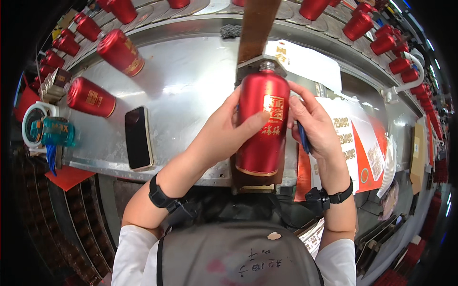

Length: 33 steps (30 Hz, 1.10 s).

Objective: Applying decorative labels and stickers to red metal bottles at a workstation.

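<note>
A red bottle (pixel 262 128) with gold lettering and a silver cap lies on a brown wooden jig (pixel 255 24) at the middle of the steel workbench (pixel 186 90). My left hand (pixel 224 131) grips the bottle's left side, thumb across its front. My right hand (pixel 312 126) touches the bottle's right side with its fingertips and also holds a dark blue pen-like tool (pixel 303 138) in the palm. Both wrists wear black straps.
A black phone (pixel 138 138) lies left of the bottle. Two red bottles (pixel 90 97) (pixel 120 51) lie on the bench's left part. A tape dispenser (pixel 47 129) stands at far left. Several red bottles ride a curved conveyor (pixel 372 24) behind. Red-and-white printed sheets (pixel 358 143) lie at right.
</note>
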Each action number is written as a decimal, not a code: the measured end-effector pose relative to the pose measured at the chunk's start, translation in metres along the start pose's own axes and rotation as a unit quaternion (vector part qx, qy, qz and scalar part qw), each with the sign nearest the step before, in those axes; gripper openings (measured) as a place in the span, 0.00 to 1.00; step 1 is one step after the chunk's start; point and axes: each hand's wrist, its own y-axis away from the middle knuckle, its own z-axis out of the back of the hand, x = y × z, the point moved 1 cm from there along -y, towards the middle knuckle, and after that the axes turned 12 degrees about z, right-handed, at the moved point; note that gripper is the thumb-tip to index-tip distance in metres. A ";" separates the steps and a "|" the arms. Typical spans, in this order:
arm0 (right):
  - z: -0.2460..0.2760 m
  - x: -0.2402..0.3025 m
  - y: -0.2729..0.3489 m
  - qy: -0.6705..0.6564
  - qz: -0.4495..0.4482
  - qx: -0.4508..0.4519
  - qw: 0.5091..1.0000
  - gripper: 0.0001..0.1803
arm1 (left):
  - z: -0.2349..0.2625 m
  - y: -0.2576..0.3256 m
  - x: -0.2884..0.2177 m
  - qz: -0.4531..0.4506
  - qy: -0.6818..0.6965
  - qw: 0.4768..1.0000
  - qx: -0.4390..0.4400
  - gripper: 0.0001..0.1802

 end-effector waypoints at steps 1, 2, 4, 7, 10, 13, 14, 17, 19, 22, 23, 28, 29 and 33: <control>0.001 -0.001 -0.001 -0.009 -0.009 0.004 1.000 0.29 | 0.000 0.002 -0.001 -0.011 -0.049 0.999 -0.007 0.40; -0.001 -0.001 -0.001 -0.007 0.004 0.005 1.000 0.30 | 0.000 0.003 -0.002 -0.022 -0.098 0.995 -0.013 0.42; -0.005 -0.001 -0.002 -0.009 0.009 -0.001 1.000 0.37 | -0.001 0.003 -0.004 -0.013 -0.111 0.994 -0.017 0.44; 0.001 -0.012 -0.005 0.011 0.041 0.023 0.999 0.41 | -0.006 0.004 -0.010 0.005 -0.107 0.994 -0.017 0.44; 0.003 -0.011 -0.005 0.008 0.029 0.017 0.999 0.44 | -0.008 0.005 -0.014 0.006 -0.096 0.995 -0.011 0.43; 0.005 -0.010 -0.005 0.012 0.025 0.023 0.999 0.44 | -0.008 0.005 -0.012 0.007 -0.092 0.996 -0.007 0.43; 0.005 -0.010 -0.005 0.012 0.024 0.024 0.999 0.44 | -0.008 0.005 -0.012 0.006 -0.089 0.996 -0.007 0.43; 0.003 -0.008 -0.005 0.010 0.030 0.019 0.999 0.44 | -0.007 0.004 -0.012 0.004 -0.088 0.996 -0.003 0.43; 0.004 -0.007 -0.005 0.018 0.028 0.024 0.999 0.42 | -0.006 0.004 -0.012 0.000 -0.089 0.996 0.001 0.43; 0.001 0.000 -0.003 0.008 0.015 0.015 1.000 0.37 | -0.003 0.004 -0.011 0.001 -0.088 0.996 0.008 0.45; 0.000 0.003 -0.005 -0.012 0.003 -0.001 1.000 0.32 | -0.002 0.004 -0.009 0.000 -0.092 0.996 0.008 0.47; 0.036 0.011 -0.016 -0.018 0.028 -0.107 0.994 0.20 | 0.005 0.002 -0.003 -0.016 -0.146 0.989 0.003 0.56; 0.037 0.016 -0.016 0.033 0.063 -0.118 0.990 0.20 | 0.005 0.001 -0.002 -0.017 -0.144 0.989 0.006 0.56; -0.005 0.058 0.000 0.147 0.053 0.047 0.987 0.21 | 0.011 -0.001 0.006 -0.057 -0.168 0.984 -0.007 0.58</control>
